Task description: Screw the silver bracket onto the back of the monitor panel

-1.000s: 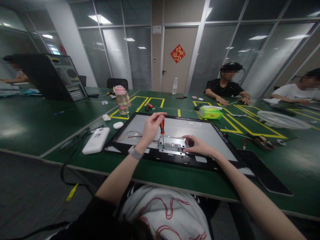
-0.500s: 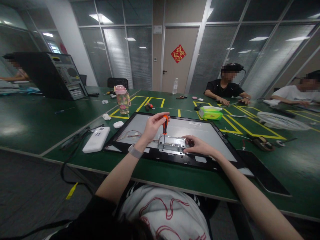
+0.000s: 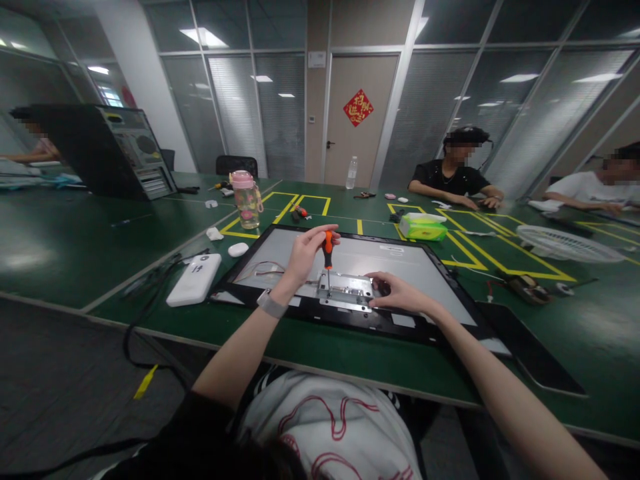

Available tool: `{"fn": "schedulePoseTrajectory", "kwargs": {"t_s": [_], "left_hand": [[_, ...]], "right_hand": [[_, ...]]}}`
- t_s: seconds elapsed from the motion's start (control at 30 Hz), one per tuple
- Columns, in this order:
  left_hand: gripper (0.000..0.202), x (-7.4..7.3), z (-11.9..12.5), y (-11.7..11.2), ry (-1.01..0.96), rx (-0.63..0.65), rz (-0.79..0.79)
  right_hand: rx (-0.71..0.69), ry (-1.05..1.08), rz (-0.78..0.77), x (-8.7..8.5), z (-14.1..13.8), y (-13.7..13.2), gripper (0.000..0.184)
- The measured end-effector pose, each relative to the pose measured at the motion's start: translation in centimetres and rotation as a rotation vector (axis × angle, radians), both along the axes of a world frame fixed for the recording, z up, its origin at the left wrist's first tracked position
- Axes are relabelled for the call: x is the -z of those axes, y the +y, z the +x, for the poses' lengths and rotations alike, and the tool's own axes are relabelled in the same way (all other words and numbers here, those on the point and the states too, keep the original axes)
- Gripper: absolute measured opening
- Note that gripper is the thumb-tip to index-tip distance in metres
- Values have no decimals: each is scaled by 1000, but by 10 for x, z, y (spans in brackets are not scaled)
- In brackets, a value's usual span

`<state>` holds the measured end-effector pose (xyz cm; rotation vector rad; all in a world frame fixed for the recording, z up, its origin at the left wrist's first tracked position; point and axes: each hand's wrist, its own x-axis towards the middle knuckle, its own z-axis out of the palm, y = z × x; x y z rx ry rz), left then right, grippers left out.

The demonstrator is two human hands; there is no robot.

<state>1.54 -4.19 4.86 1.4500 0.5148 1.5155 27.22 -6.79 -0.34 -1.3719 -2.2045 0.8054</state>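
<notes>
My left hand [image 3: 306, 252] grips a screwdriver [image 3: 327, 252] by its orange and black handle. The screwdriver stands nearly upright, its thin shaft running down to the left part of a silver metal bracket [image 3: 345, 285]; the tip's exact contact is too small to make out. At the bracket's right end, my right hand [image 3: 395, 291] grasps it between thumb and fingers. Under the bracket lies a large flat display panel [image 3: 415, 263] with a grey back and a black frame. Thin wires [image 3: 260, 269] run across the panel left of my left hand.
Left of the panel lie a white power bank [image 3: 194, 280] and a white oval case [image 3: 239, 250]. A pink-lidded bottle [image 3: 246, 203] stands behind them. To the right are a dark flat panel [image 3: 533, 350], a tape measure [image 3: 527, 289] and a green tissue pack [image 3: 423, 227]. Co-workers sit across the table.
The screwdriver handle and my left fingers have shifted slightly, while the shaft stays at the bracket's left part. My right hand keeps its place. A co-worker's hands across the table have moved closer together.
</notes>
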Motion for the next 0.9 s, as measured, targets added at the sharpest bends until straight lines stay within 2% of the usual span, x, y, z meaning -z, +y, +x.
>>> {"fn": "schedulePoseTrajectory", "kwargs": {"t_s": [0.2, 0.27, 0.43, 0.57, 0.77, 0.9], "left_hand": [[24, 0, -1, -2, 137, -211, 94], [22, 0, -1, 0, 93, -190, 85], [28, 0, 0, 2, -14, -33, 5], [27, -1, 0, -1, 46, -87, 39], [19, 2, 0, 0, 166, -277, 103], [27, 3, -1, 5, 82, -159, 68]], "right_hand": [[-5, 20, 13, 2, 0, 1, 69], [-12, 18, 22, 2, 1, 1, 68], [-33, -8, 24, 3, 3, 4, 70], [-46, -10, 8, 3, 4, 5, 72], [-23, -5, 23, 3, 2, 3, 70], [-22, -8, 42, 2, 1, 2, 68]]}}
